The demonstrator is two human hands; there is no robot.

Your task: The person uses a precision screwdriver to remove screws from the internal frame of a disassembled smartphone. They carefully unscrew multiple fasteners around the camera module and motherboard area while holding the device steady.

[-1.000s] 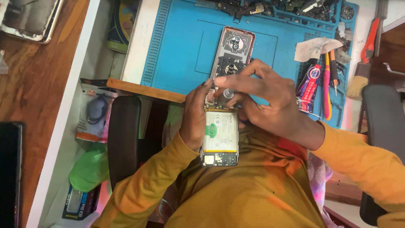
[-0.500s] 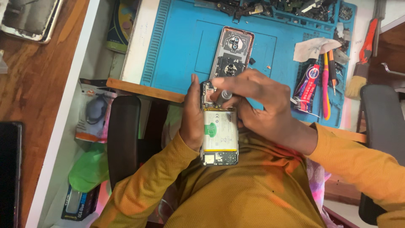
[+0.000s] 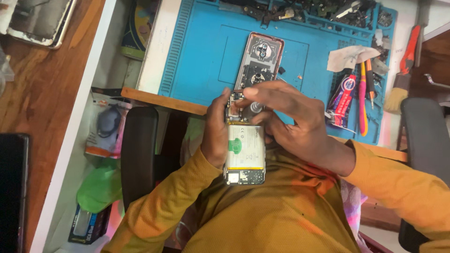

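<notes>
From the head camera, looking down, a person in a yellow top holds an opened phone (image 3: pixel 243 150) close to the body, just below the near edge of the surface (image 3: pixel 154 61). The phone's long side runs away from the person, top end toward the blue mat (image 3: pixel 197 61), bottom end toward the chest.

The left hand (image 3: pixel 215 133) wraps around the phone's left edge and grips it. The right hand (image 3: pixel 290 122) comes in from the right and bends over the top end of the phone. Its fingers (image 3: pixel 262 93) pinch a small tool with a round silver cap (image 3: pixel 256 107), and the tip seems to press down on the phone's top part. The exact spot under the tip is hidden. Both hands touch the phone; the right one is the one at work on the top end.

Right past the fingers, on the mat, lies the phone's back cover (image 3: pixel 259 58), inside up and tilted a bit. To the right lie screwdrivers (image 3: pixel 363 93) and a brush (image 3: pixel 401 89). Small parts sit along the far edge of the mat.

There is open mat to the left of the back cover. On the left, lower down, is a shelf with packets (image 3: pixel 105 131).
</notes>
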